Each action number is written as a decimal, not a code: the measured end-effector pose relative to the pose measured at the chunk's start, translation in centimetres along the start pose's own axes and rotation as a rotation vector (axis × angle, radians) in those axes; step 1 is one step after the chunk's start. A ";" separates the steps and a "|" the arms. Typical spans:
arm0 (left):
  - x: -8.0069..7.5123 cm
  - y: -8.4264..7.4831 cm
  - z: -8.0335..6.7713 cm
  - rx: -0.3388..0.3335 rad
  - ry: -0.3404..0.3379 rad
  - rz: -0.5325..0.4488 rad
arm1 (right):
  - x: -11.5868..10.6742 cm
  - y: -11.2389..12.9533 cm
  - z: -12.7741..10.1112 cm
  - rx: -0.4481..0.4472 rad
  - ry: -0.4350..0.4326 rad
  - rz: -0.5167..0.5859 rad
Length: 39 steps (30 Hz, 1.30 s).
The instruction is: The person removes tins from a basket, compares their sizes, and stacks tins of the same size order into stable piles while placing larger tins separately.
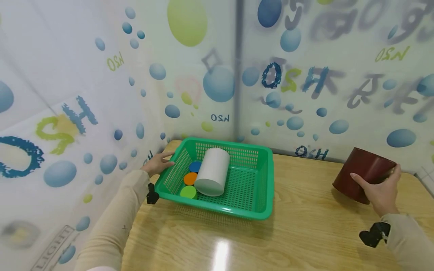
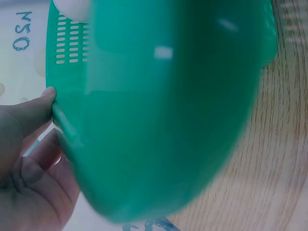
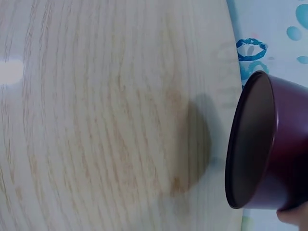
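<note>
A green plastic basket (image 1: 266, 180) with slotted walls is on the left part of the wooden table. My left hand (image 1: 157, 163) grips its left rim; in the left wrist view the thumb (image 2: 48, 94) presses on the rim and the other fingers curl behind it. Inside lie a white cylinder (image 1: 213, 171) on its side and blue (image 1: 194, 166), orange (image 1: 190, 178) and lime green (image 1: 188, 192) round pieces. Far to the right, my right hand (image 1: 383, 192) holds a dark red cylindrical container (image 1: 364, 171), tilted over the table. In the right wrist view its hollow end (image 3: 251, 144) faces left.
The light wooden table (image 1: 298, 233) ends against a wall covering (image 1: 244, 109) with blue and green dots and lettering at the back. A similar covering (image 1: 101, 82) stands along the left side. Black wrist mounts (image 1: 375, 234) sit on both sleeves.
</note>
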<state>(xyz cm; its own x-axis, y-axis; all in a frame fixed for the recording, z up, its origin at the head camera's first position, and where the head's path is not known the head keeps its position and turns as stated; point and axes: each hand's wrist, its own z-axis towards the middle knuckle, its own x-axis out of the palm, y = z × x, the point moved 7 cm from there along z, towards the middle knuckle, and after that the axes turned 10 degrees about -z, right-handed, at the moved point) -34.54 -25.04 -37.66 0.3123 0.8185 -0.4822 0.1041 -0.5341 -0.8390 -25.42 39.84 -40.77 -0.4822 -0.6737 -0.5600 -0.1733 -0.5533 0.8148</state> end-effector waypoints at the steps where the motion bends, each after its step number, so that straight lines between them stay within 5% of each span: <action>1: 0.0 0.0 0.0 -0.001 0.001 0.001 | 0.0 0.0 0.0 -0.006 -0.011 -0.002; 10: 0.3 0.4 0.0 -0.013 0.013 -0.004 | 0.6 -2.2 1.4 -0.120 -0.098 -0.029; 24: 0.0 -0.5 0.2 0.012 0.014 0.031 | 1.3 -0.6 -0.6 -0.060 -0.056 0.051; 39: 0.0 -0.1 0.1 0.015 0.014 0.004 | 1.8 -1.0 -1.4 -0.114 0.002 0.045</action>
<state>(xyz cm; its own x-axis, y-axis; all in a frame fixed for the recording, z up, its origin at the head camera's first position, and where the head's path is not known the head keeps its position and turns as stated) -34.64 -24.96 -37.63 0.3257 0.8130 -0.4826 0.0885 -0.5344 -0.8406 -24.89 38.52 -42.81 -0.4859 -0.7001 -0.5233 -0.0524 -0.5743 0.8170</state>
